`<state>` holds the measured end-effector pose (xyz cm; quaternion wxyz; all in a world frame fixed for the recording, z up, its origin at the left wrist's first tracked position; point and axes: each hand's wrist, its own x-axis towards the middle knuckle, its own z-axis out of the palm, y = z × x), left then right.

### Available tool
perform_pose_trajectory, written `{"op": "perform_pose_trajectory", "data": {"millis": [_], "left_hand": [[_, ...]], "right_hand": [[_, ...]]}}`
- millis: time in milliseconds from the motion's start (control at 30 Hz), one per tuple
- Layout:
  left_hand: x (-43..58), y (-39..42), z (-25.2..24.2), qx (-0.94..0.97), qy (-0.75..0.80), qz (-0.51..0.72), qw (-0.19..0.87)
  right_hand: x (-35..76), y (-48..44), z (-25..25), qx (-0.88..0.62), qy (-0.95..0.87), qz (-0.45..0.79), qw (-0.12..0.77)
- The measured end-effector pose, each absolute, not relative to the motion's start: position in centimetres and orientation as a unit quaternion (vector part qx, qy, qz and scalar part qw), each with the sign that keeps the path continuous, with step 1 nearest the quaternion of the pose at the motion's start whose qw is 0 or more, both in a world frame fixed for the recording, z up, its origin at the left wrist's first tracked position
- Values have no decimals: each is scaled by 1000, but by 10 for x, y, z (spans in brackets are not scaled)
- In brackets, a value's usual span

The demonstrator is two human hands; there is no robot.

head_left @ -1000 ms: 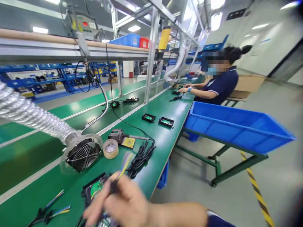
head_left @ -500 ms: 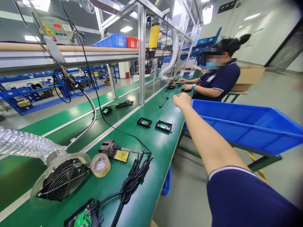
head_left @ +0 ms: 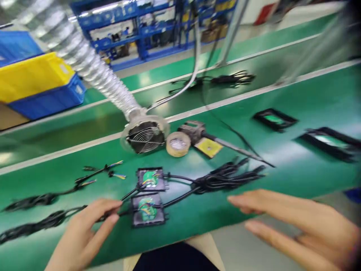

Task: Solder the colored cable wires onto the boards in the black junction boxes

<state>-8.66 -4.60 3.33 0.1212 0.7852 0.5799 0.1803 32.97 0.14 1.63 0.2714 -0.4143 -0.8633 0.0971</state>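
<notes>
My left hand (head_left: 84, 233) is at the near edge of the green bench (head_left: 84, 165), thumb and fingers pinched on a black cable (head_left: 42, 222) that leads into the nearer of two black open housings (head_left: 148, 210) with green circuit boards. The second housing (head_left: 150, 179) lies just behind it. My right hand (head_left: 296, 226) hovers at the bench edge on the right, fingers stretched out and empty, close to a bundle of black cables (head_left: 225, 178).
A fume-extraction fan (head_left: 145, 136) on a silver flexible hose (head_left: 81, 60), a roll of tape (head_left: 177, 143) and a soldering iron stand (head_left: 197, 133) sit behind the housings. Loose wires (head_left: 101, 171) lie left. Two more housings (head_left: 275, 119) lie right. Yellow and blue bins (head_left: 36, 82) stand far left.
The view has swung down and left, back to the bench in front of me. My right arm has come back from its far reach. My left hand now pinches a cable.
</notes>
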Motion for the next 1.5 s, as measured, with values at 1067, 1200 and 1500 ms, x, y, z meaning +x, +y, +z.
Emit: {"op": "perform_pose_trajectory", "data": {"millis": [1067,1200,1500], "left_hand": [[-21,51,-31,877,435,116,167],[-20,49,-31,879,439,120,146],[-29,56,-43,928,340,146,-49]], "right_hand": [[201,64,-40,-385,-866,184,261],[197,67,-51,-381,-882,131,244],[187,69,-42,-327,-935,-4,135]]}}
